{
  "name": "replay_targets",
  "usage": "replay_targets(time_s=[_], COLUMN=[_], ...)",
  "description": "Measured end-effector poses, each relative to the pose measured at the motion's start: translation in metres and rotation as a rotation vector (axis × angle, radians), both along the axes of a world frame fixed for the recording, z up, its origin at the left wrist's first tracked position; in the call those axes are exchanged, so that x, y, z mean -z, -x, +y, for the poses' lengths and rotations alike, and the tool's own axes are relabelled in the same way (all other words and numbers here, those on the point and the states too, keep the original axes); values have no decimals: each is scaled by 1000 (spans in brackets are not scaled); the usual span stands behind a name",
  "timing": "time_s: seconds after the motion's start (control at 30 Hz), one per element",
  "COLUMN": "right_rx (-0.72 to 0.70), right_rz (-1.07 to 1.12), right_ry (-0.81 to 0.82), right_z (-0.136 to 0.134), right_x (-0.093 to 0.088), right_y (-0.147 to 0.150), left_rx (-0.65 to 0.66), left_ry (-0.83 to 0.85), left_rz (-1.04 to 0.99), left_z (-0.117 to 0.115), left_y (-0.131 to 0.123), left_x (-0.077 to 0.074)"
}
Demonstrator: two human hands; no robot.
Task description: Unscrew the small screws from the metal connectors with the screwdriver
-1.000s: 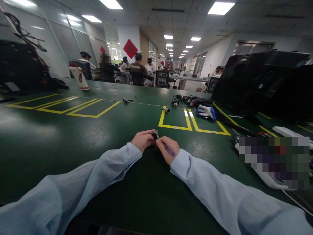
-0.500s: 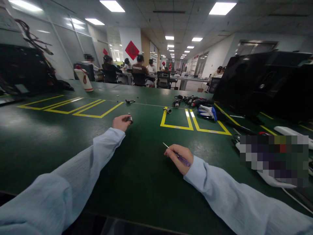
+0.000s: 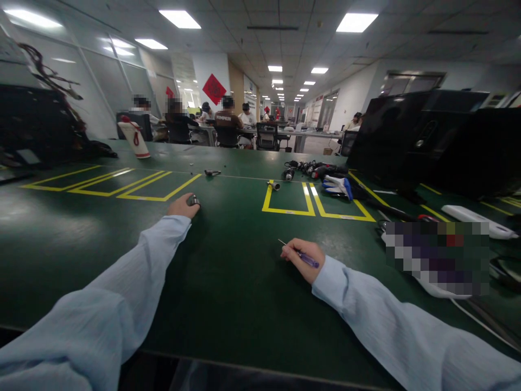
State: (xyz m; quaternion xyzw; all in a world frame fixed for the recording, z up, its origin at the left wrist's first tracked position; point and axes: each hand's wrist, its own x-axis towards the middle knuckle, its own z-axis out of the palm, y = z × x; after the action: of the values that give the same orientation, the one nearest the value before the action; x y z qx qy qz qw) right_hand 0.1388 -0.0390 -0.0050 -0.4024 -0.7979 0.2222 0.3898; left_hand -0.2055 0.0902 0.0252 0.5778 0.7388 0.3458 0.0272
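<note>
My left hand (image 3: 181,206) is curled around a small dark metal cylindrical part (image 3: 195,201), low over the green table or touching it; I cannot tell which. My right hand (image 3: 302,255) grips a screwdriver (image 3: 308,259) with a translucent purple handle, its thin shaft pointing up and to the left. Beyond my left hand lies a small metal fitting (image 3: 212,173). Another short metal cylinder (image 3: 274,185) rests on its side by a yellow-taped outline, farther off than my right hand.
Black cables and tools (image 3: 311,169) lie at the back right, beside a blue-and-white glove (image 3: 337,187). A white cup (image 3: 134,139) stands back left. A white power strip (image 3: 478,221) and a blurred-out device lie right. Black monitors flank the green table (image 3: 236,304); people sit beyond.
My left hand has moved left with the metal part in it. My right hand has shifted slightly right, still holding the screwdriver. The view has turned a little.
</note>
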Motion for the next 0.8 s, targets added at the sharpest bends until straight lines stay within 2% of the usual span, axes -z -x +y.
replay_targets(time_s=[0.07, 0.1, 0.13, 0.17, 0.27, 0.33, 0.37, 0.43, 0.53, 0.73, 0.8], right_rx=[12, 22, 31, 35, -4, -60, -85, -122, -157, -171, -145], right_rz=[-6, -1, 10, 28, 79, 40, -12, -157, -306, -226, -176], right_ry=[-22, -40, -61, -84, -155, -180, -178, -147, -109, -129, -122], right_z=[0, 0, -1, -2, -9, -16, -19, -23, -23, -16, -14], right_x=[0, -1, -1, -2, -3, -3, -4, -6, -9, -4, 0], right_y=[0, 0, 1, 1, 8, 14, 17, 22, 26, 24, 23], left_rx=[-4, 33, 134, 281, 861, 1238, 1333, 1386, 1418, 1507, 1477], left_ry=[-82, -154, -200, -222, -173, -128, -122, -97, -46, -49, -61], left_rz=[53, 106, 154, 187, 282, 358, 371, 364, 364, 286, 238], left_z=[-12, -20, -32, -45, -94, -123, -134, -147, -147, -133, -125], left_y=[-18, -33, -50, -70, -131, -160, -168, -175, -170, -163, -161], left_x=[-7, -8, -8, -6, 9, 21, 26, 32, 33, 33, 36])
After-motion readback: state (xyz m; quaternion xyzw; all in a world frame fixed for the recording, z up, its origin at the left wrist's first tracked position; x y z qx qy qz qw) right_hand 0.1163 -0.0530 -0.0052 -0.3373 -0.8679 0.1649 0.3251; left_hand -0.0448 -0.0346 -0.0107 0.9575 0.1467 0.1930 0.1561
